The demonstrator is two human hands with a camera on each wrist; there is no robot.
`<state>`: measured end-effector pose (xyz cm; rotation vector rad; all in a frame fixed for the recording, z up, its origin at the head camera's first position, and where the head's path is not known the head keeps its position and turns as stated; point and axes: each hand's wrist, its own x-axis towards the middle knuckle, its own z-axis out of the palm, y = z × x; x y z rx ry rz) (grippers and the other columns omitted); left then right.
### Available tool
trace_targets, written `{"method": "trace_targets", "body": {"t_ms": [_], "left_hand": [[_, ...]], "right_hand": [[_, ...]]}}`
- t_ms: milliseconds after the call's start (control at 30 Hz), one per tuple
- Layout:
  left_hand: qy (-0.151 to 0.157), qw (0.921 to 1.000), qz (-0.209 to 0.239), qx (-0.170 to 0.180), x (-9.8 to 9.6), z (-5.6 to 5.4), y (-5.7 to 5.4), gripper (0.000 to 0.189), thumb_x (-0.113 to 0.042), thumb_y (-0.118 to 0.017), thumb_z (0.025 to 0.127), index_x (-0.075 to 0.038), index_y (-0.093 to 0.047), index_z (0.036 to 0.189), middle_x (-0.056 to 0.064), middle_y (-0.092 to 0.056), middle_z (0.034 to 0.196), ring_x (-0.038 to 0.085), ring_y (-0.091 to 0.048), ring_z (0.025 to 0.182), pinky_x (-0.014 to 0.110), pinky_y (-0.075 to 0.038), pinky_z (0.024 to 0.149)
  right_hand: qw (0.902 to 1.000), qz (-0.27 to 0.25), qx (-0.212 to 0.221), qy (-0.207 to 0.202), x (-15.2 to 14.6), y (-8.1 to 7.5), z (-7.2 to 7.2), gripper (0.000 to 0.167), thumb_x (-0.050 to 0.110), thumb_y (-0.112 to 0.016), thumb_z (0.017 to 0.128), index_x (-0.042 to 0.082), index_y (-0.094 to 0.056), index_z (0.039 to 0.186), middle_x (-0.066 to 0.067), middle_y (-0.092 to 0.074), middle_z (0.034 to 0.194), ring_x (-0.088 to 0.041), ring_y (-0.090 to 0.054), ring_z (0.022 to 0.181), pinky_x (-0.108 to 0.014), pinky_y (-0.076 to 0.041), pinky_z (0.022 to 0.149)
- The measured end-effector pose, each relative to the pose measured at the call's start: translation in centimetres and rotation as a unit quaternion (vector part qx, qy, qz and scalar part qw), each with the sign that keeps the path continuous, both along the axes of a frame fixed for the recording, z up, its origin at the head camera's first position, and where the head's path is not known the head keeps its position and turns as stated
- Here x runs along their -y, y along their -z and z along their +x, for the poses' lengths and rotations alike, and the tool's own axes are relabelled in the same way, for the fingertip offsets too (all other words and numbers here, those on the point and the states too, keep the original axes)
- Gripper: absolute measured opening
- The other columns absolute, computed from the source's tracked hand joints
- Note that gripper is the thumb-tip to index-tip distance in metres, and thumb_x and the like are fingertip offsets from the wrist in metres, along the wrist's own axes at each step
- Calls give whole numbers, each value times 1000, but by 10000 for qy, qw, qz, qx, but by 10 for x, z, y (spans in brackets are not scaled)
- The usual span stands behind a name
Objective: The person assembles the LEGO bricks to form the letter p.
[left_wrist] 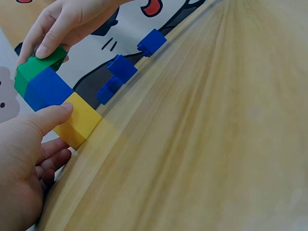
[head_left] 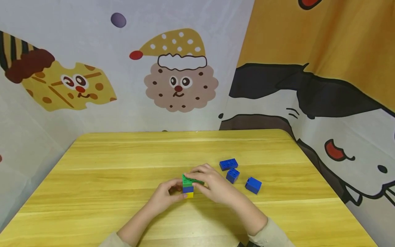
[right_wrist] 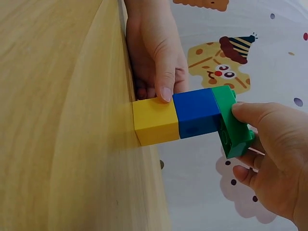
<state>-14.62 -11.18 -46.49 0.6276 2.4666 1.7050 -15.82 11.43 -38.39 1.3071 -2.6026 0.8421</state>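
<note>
A small upright stack stands on the table: a yellow block (right_wrist: 155,122) at the bottom, a blue block (right_wrist: 196,113) on it, and a longer green brick (right_wrist: 230,120) across the top. One end of the green brick juts out to the right past the blue block, its hollow underside showing in the right wrist view. My left hand (head_left: 165,198) holds the base, thumb on the yellow block near its seam with the blue one. With thumb and fingers my right hand (head_left: 215,183) pinches the green brick from above.
To the right of the stack lie a long blue brick (head_left: 228,164), a smaller blue brick (head_left: 232,175) close to it, and another blue brick (head_left: 253,185) on its side. The wooden table (head_left: 123,154) meets a cartoon-printed curtain (head_left: 185,120) at its far edge.
</note>
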Motion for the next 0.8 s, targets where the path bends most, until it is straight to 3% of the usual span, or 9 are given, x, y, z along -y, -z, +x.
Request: {"method": "trace_targets", "body": {"t_ms": [533, 800], "left_hand": [[89, 9999, 68, 97, 1, 0, 0, 40, -29, -71, 87, -13, -62, 122, -4, -65, 104, 20, -56, 96, 33, -48, 78], [82, 9999, 56, 83, 0, -1, 2, 40, -28, -72, 87, -12, -62, 122, -3, -65, 104, 20, -57, 96, 33, -49, 80]], "right_hand": [[9996, -97, 193, 156, 0, 3, 2, 34, 20, -61, 96, 21, -61, 130, 4, -57, 127, -14, -48, 115, -26, -49, 81], [9989, -191, 334, 256, -5, -1, 0, 34, 26, -62, 95, 23, -61, 129, 6, -56, 128, -13, -47, 118, -37, -47, 89]]}}
